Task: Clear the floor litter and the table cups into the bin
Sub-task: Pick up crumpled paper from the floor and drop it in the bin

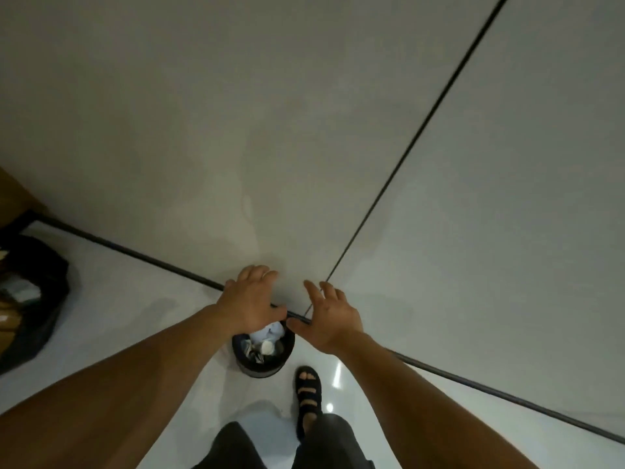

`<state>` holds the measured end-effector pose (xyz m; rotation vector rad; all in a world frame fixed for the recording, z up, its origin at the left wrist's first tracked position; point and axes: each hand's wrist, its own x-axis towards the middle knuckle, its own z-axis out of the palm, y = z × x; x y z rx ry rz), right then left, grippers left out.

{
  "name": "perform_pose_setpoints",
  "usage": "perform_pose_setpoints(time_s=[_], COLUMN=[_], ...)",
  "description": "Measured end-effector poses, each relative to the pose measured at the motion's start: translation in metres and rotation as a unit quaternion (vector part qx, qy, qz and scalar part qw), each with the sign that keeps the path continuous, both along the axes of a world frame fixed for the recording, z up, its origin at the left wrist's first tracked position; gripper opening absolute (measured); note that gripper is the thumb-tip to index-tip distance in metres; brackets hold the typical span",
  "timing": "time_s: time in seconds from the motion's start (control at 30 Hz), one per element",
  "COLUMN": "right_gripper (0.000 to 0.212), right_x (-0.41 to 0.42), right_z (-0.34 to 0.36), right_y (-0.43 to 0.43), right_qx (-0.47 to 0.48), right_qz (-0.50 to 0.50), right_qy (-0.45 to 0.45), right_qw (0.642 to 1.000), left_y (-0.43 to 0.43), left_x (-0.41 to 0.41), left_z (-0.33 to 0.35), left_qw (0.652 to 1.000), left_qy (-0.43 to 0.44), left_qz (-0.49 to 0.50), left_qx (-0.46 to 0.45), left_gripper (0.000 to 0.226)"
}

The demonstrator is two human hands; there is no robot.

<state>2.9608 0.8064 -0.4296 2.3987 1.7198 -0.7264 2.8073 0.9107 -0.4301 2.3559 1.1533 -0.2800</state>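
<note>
Head view, looking steeply down a wall corner.

- Bin (pixel 258 369): small, round, black, upright on the glossy white floor (pixel 135 316), close to the foot of the wall (pixel 236 130). It sits below and between the two hands, with its far rim hidden behind them.
- Bin contents: crumpled white paper (pixel 269 331) on top at the far side. A pale round item (pixel 269 349) lies beside it, too small to identify. Darker scraps lie along the near left rim.
- Left hand (pixel 252 299): back of the hand up, over the bin's far left edge. Grip spread, fingers loosely extended toward the wall, holding nothing.
- Right hand (pixel 329 316): over the bin's far right edge. Grip spread wide, fingers splayed, thumb pointing in toward the left hand, holding nothing. The two hands are near each other but apart.
- Cannot tell whether either hand's fingertips touch the wall.
- Dark skirting strip (pixel 135 255) runs along the wall's base. A thin black seam (pixel 422 130) climbs the wall diagonally from behind the hands.
- Black bag (pixel 50 282) at far left on the floor, open, with brown and pale items inside, well apart from the bin.
- One foot in a black sandal (pixel 308 390) stands just right of the bin. Dark trouser legs (pixel 324 441) show at the bottom edge.
</note>
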Motion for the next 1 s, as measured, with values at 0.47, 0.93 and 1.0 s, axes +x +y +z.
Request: perform_pose_setpoints(time_s=[0.47,0.93,1.0], right_gripper=[0.088,0.085,0.085], right_x=[0.049,0.106,0.108], right_z=[0.092,0.136,0.140], right_y=[-0.266,-0.659,-0.704], right_qx=[0.066,0.078,0.077], right_qz=[-0.359,-0.610,-0.633], right_qy=[-0.047,-0.102,-0.109], right_qw=[0.930,0.782,0.762], left_y=[-0.182,-0.570,-0.616], left_x=[0.140,0.296,0.310], left_z=[0.115,0.160,0.161], left_qw=[0.946,0.827,0.814], left_qy=[-0.011,-0.080,-0.086], left_qz=[-0.322,-0.553,-0.571], left_qx=[0.041,0.066,0.060], left_gripper=[0.079,0.073,0.073])
